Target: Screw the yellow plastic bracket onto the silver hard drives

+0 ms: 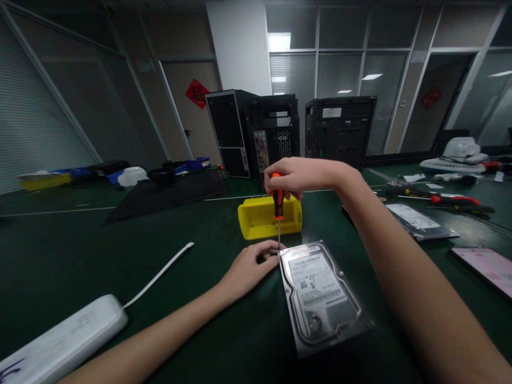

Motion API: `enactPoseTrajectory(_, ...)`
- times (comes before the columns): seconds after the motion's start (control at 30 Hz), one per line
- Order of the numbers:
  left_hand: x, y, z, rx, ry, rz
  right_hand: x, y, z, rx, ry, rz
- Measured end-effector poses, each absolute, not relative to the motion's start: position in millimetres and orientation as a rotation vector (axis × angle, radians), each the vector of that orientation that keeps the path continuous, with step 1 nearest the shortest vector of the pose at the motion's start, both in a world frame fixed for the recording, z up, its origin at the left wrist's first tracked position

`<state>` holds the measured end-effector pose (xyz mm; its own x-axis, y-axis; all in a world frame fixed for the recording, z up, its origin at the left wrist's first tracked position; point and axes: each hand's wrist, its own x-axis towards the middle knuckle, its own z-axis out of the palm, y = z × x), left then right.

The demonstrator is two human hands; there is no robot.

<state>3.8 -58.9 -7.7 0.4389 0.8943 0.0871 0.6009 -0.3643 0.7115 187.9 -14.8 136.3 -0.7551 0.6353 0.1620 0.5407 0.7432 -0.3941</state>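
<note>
A silver hard drive (320, 298) with a white label lies flat on the green table, slightly turned. My right hand (286, 178) is wrapped from above around the orange and black handle of a screwdriver (279, 210). The screwdriver stands upright, its tip at the drive's far left corner; the screw head there is too small to make out. At that same corner, my left hand (256, 264) is closed, thumb and fingers gripping the drive's edge beside the tip. Just behind, a yellow plastic bin (254, 218) sits on the table with its opening facing me.
Black computer cases (228, 133) stand at the back. On the right lie another hard drive (418, 218), several hand tools (444, 198) and a pink flat object (486, 266). A white power strip (68, 341) with a white cable (160, 274) is at front left. A dark mat (172, 194) lies behind.
</note>
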Motion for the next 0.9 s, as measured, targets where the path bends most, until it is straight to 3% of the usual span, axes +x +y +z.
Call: enactPoseTrajectory(0.9,9.8,-60.3,-6.0,2.120,1.239,0.714,176.4,-16.6,132.8,-0.852,-2.612,0.518)
